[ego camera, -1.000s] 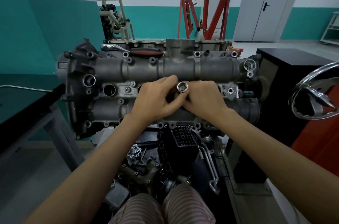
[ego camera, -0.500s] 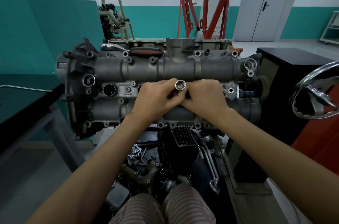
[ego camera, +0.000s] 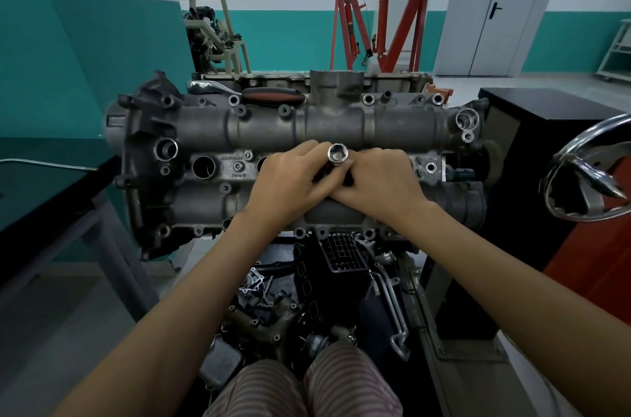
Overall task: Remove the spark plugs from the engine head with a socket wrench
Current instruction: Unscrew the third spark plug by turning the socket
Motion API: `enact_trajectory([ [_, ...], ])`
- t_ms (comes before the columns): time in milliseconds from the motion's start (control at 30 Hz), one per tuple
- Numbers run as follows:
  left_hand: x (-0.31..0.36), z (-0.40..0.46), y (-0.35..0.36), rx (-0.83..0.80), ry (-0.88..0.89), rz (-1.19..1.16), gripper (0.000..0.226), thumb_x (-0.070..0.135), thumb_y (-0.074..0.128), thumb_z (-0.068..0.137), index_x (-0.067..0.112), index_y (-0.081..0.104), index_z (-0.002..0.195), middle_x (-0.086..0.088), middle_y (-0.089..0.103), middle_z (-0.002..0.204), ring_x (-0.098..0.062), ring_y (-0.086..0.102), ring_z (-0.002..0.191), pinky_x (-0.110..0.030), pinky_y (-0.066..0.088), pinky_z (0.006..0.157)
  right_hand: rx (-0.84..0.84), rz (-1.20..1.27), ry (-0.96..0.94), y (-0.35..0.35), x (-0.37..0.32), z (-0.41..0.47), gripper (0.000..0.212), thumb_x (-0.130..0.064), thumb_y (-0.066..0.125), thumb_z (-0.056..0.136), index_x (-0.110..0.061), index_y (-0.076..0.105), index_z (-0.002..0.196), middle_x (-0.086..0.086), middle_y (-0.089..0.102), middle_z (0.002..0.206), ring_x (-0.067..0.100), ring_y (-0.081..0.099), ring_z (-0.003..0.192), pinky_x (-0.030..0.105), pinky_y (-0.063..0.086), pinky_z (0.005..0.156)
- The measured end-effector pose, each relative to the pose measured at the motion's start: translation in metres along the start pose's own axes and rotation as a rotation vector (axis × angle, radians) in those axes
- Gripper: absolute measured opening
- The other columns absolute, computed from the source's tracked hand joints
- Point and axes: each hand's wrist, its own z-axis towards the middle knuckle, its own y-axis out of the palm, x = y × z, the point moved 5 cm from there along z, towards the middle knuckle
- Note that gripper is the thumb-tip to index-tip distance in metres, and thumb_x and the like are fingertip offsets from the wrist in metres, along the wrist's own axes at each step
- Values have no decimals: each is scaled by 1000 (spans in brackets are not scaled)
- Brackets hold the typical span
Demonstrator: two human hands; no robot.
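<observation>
Both hands met over the middle of the engine head (ego camera: 307, 129). The left hand (ego camera: 286, 181) and the right hand (ego camera: 379, 181) had their fingers curled round a chrome socket (ego camera: 337, 154), which stood upright between them with its open hex end facing the camera. The fingertips touched or overlapped below the socket, and they hid whatever the socket sat on, so the spark plug itself and its well could not be seen.

Left of the left hand, an open round plug well (ego camera: 203, 166) showed in the head, and part of a second one peeked out just beside that hand's knuckles. Beyond the hands, on the far edge of the head, a ratchet wrench (ego camera: 252, 93) with a red and black grip lay on its side, well apart from both hands.

To the right of the right hand stood a black cabinet (ego camera: 546, 116), and nearer the camera on that side a shiny chrome wheel-like part (ego camera: 587, 174). Left of the left arm a dark table (ego camera: 41, 198) ran along the teal wall. Below the forearms lay a heap of dark engine parts (ego camera: 327, 287). Far beyond the hands a red engine hoist (ego camera: 386, 7) stood near grey double doors (ego camera: 495, 7).
</observation>
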Motion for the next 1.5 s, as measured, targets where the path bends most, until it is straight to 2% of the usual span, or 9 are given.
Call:
enact_trajectory([
  [167, -2, -1, 0, 5, 11, -10, 43, 36, 52, 87, 1, 58, 63, -7, 55, 58, -25, 53, 50, -33, 42, 43, -2, 37, 3, 0, -1, 0, 47, -41, 32, 79, -9, 59, 58, 9, 58, 49, 29, 55, 44, 23, 22, 47],
  [367, 3, -1, -1, -9, 12, -23, 29, 29, 46, 82, 3, 52, 72, -6, 55, 65, -26, 50, 48, -30, 40, 41, 18, 95, -7, -4, -4, 0, 23, -24, 65, 72, -5, 51, 72, 8, 60, 56, 30, 56, 44, 22, 24, 45],
  [567, -4, -1, 1, 14, -9, 10, 33, 31, 53, 87, 5, 64, 69, -6, 61, 58, -26, 58, 51, -30, 41, 44, -29, -30, 15, 1, 0, 0, 47, -52, 39, 80, -13, 65, 74, 7, 64, 60, 28, 60, 57, 25, 25, 50],
  [700, -2, -1, 0, 20, 11, 0, 39, 34, 52, 87, 3, 58, 64, -5, 56, 56, -24, 54, 48, -29, 39, 42, -75, -14, -23, 3, 0, 1, 33, -38, 50, 86, -9, 64, 79, 9, 65, 65, 31, 60, 61, 27, 23, 51],
  [900, 4, -1, 0, -10, 23, 9, 28, 29, 45, 82, 3, 51, 71, -6, 55, 63, -26, 49, 46, -30, 39, 39, -5, 115, -18, -5, -5, 0, 25, -22, 68, 72, -4, 51, 74, 9, 60, 58, 31, 56, 45, 23, 23, 46],
  [1000, 1, -1, 1, 10, 36, 54, 32, 28, 47, 85, 2, 57, 70, -7, 59, 60, -27, 54, 45, -33, 42, 38, -24, 40, -8, -2, 0, 1, 30, -35, 57, 79, -6, 56, 78, 9, 63, 62, 31, 59, 55, 25, 24, 49],
  [1167, -1, -1, 0, 34, 41, 39, 40, 34, 52, 88, 3, 60, 64, -6, 60, 57, -25, 57, 49, -32, 42, 41, -36, -3, -22, 3, 2, 0, 63, -51, 14, 76, -14, 64, 79, 6, 64, 65, 26, 59, 62, 27, 22, 51],
  [1367, 3, 0, -2, -1, 6, -17, 31, 31, 45, 83, 2, 52, 74, -4, 55, 64, -25, 51, 48, -30, 40, 42, -26, 110, -34, -2, -3, 1, 26, -29, 60, 79, -4, 52, 78, 9, 62, 63, 32, 58, 52, 25, 25, 48],
  [1500, 1, 0, 1, -20, 1, 31, 28, 30, 46, 85, 7, 50, 70, -4, 56, 58, -28, 53, 46, -25, 32, 44, -40, 12, -25, 1, 0, 1, 38, -44, 49, 84, -8, 60, 88, 7, 65, 68, 29, 62, 62, 26, 25, 51],
])
